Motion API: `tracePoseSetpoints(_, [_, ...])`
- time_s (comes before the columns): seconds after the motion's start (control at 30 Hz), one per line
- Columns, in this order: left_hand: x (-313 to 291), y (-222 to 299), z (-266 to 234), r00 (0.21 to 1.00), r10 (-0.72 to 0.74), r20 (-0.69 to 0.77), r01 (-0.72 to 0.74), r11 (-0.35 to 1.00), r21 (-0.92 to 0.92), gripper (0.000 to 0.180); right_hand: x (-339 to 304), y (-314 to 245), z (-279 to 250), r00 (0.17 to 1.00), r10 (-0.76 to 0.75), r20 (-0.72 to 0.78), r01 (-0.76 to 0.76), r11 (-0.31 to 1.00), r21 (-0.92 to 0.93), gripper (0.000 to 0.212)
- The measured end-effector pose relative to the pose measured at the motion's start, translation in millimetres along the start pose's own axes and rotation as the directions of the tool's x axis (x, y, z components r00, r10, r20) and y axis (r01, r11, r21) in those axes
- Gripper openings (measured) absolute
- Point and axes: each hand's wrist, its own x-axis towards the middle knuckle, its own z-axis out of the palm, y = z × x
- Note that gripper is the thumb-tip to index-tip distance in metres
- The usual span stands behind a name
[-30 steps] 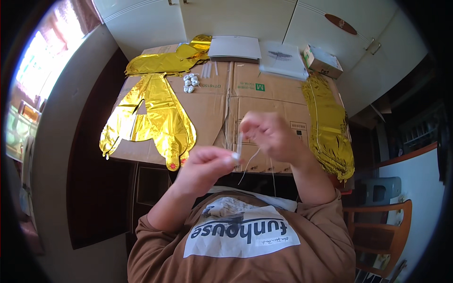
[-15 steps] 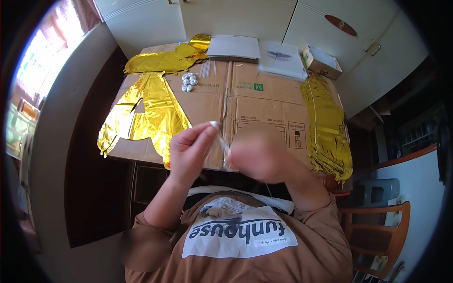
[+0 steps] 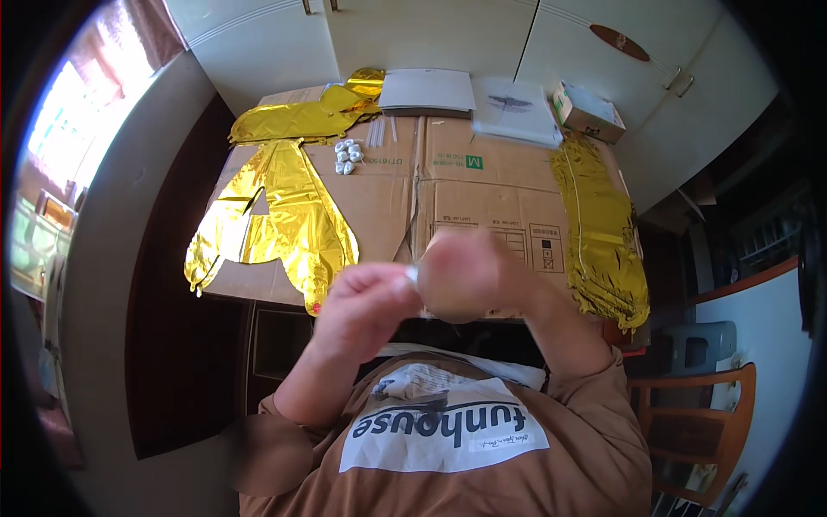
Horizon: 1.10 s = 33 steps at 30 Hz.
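Note:
Above the near edge of the cardboard, my left hand (image 3: 366,310) pinches a small white piece (image 3: 412,274) between thumb and forefinger. My right hand (image 3: 482,271) is right beside it, its fingers curled in and blurred; what they hold is hidden. To the left lies a flat gold foil balloon (image 3: 301,215) shaped like a letter A. Beyond the hands sits a cluster of small white rolls (image 3: 348,155), with several thin clear straws (image 3: 376,132) just behind.
Cardboard (image 3: 379,202) covers the table. More gold foil (image 3: 284,119) lies at the far left, and a long crinkled gold foil balloon (image 3: 599,233) along the right edge. At the back are a white box (image 3: 427,89), a clear packet (image 3: 515,112) and a small carton (image 3: 589,112).
My left hand has moved right and nearer to me, up against my right hand. The thin whitish strip that stretched between the hands no longer shows.

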Motion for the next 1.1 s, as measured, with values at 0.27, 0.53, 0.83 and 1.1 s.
tracePoseSetpoints(0.27, [3.5,-8.8,-9.0,0.992,-0.121,-0.025,0.122,0.924,0.363,0.017,-0.9,-17.6,-7.3,0.999,0.023,-0.027,-0.023,1.0,-0.013,0.021])
tracePoseSetpoints(0.53, [3.1,-13.9,-13.4,0.994,0.056,-0.093,0.001,0.85,0.526,0.02,-4.5,-16.0,-4.7,0.997,-0.065,-0.032,0.065,0.998,-0.01,0.019])
tracePoseSetpoints(0.83, [4.0,-15.2,-13.6,0.995,-0.099,-0.026,0.1,0.87,0.483,0.017,0.9,-19.3,-7.9,0.99,-0.126,-0.059,0.119,0.986,-0.116,0.014])
tracePoseSetpoints(1.1, [12.9,-11.4,-17.8,0.982,0.06,-0.18,0.0,0.948,0.318,0.019,-9.3,-24.2,0.7,0.993,-0.113,0.03,0.115,0.991,-0.068,0.016])
